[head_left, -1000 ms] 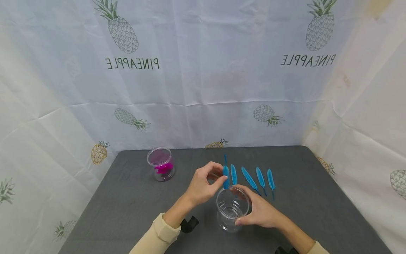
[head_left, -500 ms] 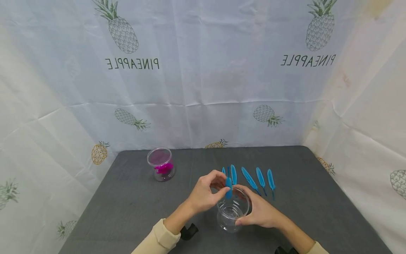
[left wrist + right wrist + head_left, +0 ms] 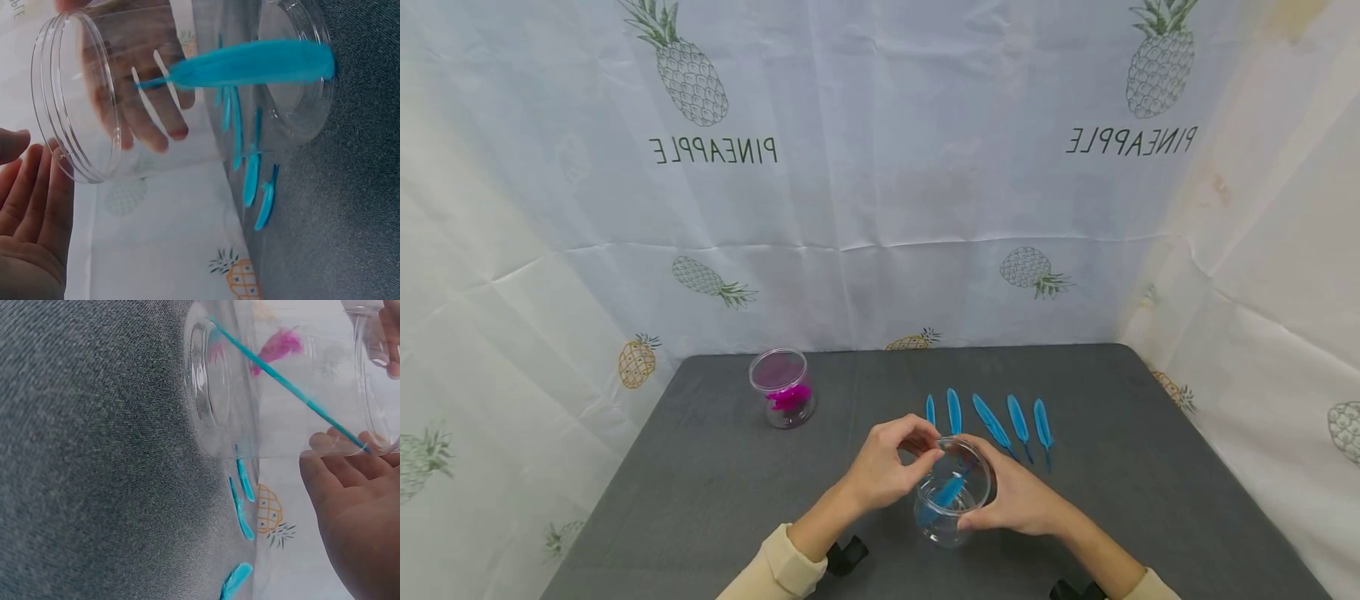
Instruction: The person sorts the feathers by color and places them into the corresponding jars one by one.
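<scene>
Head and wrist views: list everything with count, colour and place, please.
table: 1, dark grey, lower centre
front jar: 1, clear, front centre
feather: 1, blue, inside front jar
feather row: 5, blue, behind front jar
far jar: 1, clear, far left of table
fluffy pieces: count unclear, magenta, inside far jar
pineapple-print cloth: count unclear, white, behind and beside table
wrist gear: 2, black, at wrists
sleeves: 2, cream, on forearms
left hand: 1, beside top of front jar
right hand: 1, gripping front jar
</scene>
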